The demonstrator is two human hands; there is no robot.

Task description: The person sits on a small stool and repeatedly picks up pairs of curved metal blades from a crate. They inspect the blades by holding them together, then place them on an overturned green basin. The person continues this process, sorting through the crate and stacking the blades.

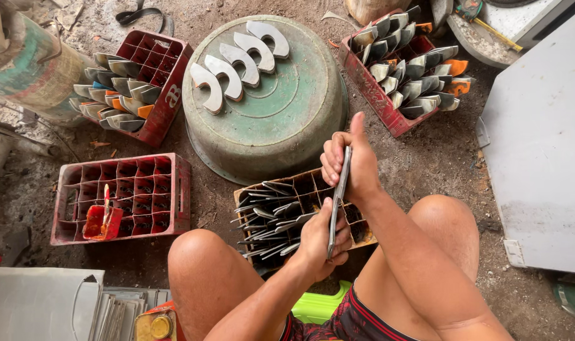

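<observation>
- A thin grey metal blade [338,199] is being gripped at both ends, held on edge above the brown divided crate [300,218] between the knees.
- The right hand [350,165] is being clenched around the blade's upper end, thumb sticking up.
- The left hand [319,243] is being closed around the blade's lower end, fingers wrapped from below.
- The blade is looking long, narrow, dull steel, slightly curved; finer detail cannot be told.
- Four crates are being counted: three red, one brown.
- The brown crate is being filled with flat grey blades lying across its cells; the number is too many to count.
- A red crate at upper left [145,82] is being shown with a white mark on its side wall, half loaded with curved metal pieces, some with orange tips.
- A red crate at upper right [379,98] is being shown packed with the same curved pieces, a few orange-tipped.
- A red crate at lower left [123,196] is being seen mostly bare, a small red tin with a brush [102,218] resting in it.
- An upturned green basin [281,120] is being used as a stand; four grey crescent-shaped cutouts [237,60] are lying in a row on it.
- A grey board [540,145] is lying at right, a lime-green stool [319,304] showing under the person.
</observation>
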